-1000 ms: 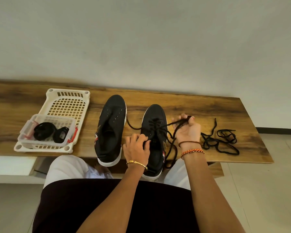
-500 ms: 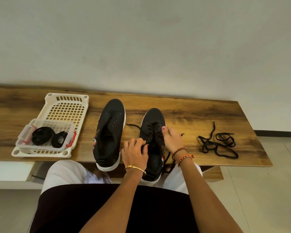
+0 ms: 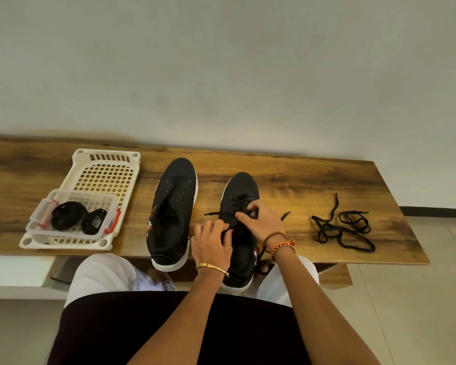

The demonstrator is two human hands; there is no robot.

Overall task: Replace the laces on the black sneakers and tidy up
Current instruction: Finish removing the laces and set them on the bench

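Two black sneakers with white soles stand on the wooden bench (image 3: 300,180), toes toward the wall. The left sneaker (image 3: 173,206) has bare eyelets and no lace. The right sneaker (image 3: 241,191) carries a black lace (image 3: 237,202) through its front eyelets, with one end lying to its left and one to its right. My left hand (image 3: 212,242) grips the right sneaker's side at the eyelets. My right hand (image 3: 261,219) pinches the lace over the tongue. A loose tangled black lace (image 3: 340,227) lies on the bench to the right.
A cream plastic basket (image 3: 108,175) sits at the left of the bench. Inside it a clear small box (image 3: 46,206) with red clips holds two coiled black laces (image 3: 69,214). The bench's right end and front edge are near; tiled floor lies beyond.
My right hand came back from the right, where it pulled lace slack, to the sneaker's eyelets. The lace ends now lie shorter beside the shoe. The left hand stayed on the sneaker.
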